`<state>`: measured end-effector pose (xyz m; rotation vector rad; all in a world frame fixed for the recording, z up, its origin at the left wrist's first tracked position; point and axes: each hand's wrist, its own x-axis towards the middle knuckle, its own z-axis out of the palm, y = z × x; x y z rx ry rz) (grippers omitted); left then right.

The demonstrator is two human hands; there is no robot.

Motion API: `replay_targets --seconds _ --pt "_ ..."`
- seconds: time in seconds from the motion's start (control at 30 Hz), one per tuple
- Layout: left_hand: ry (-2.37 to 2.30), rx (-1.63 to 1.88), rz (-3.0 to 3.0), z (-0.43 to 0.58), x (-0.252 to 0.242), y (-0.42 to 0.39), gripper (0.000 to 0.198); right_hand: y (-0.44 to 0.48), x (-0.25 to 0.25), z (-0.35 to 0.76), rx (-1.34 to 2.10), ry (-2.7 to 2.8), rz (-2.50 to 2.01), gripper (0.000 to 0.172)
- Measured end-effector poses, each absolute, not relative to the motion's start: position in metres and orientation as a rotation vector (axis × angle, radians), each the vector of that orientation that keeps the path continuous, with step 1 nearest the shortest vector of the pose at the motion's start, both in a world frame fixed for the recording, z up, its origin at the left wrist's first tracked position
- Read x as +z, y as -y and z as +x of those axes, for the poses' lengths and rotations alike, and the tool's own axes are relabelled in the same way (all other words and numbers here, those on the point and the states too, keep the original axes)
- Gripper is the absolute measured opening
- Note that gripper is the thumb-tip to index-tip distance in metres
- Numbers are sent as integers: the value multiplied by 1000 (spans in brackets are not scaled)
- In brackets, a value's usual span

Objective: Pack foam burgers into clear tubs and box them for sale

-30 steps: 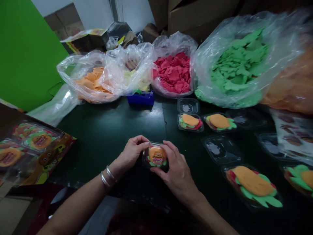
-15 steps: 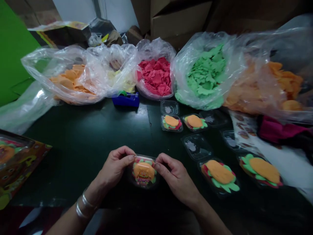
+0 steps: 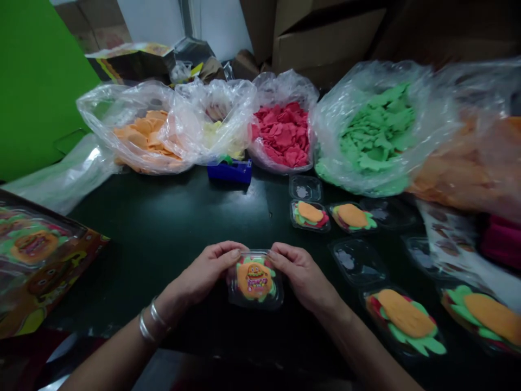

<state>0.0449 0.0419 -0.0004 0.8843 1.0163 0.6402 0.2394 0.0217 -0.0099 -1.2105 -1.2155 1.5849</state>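
Observation:
Between my two hands is a small clear plastic box (image 3: 256,282), lid down, with orange, green and red burger-shaped pieces inside and a cartoon burger label on its top. My left hand (image 3: 214,269) pinches the box's upper left corner between thumb and fingers. At the upper right corner my right hand (image 3: 299,271) grips it the same way. To the right lie open clear boxes with layered burger pieces: one burger (image 3: 407,320) near my right forearm, another burger (image 3: 492,315) at the edge, and two smaller-looking ones (image 3: 311,213) farther back.
Along the back stand plastic bags of orange pieces (image 3: 148,133), yellow pieces, red pieces (image 3: 283,133) and green pieces (image 3: 378,127). A blue tape dispenser (image 3: 230,172) sits before them. At left is a printed display carton (image 3: 57,271) holding packed burgers. A sticker sheet (image 3: 448,244) lies at right.
My view has turned left, so the table's things sit farther right. The box in my hands has tilted, its label now facing me more plainly. Both hands keep their hold.

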Motion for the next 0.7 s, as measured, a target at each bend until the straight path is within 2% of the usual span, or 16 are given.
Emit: replay_targets --seconds 0.23,0.4,0.53,0.7 --pt "-978 330 1277 38 26 -53 11 -21 -3 231 1641 1564 -1137 39" --pt "-1068 575 1123 30 16 -42 20 -38 5 225 1671 1579 -1103 42" --pt "-1124 850 951 20 7 -35 29 -26 10 221 1476 1658 -1169 40" --pt "-1134 1032 858 22 6 -19 33 16 4 205 1210 1433 -1325 36"
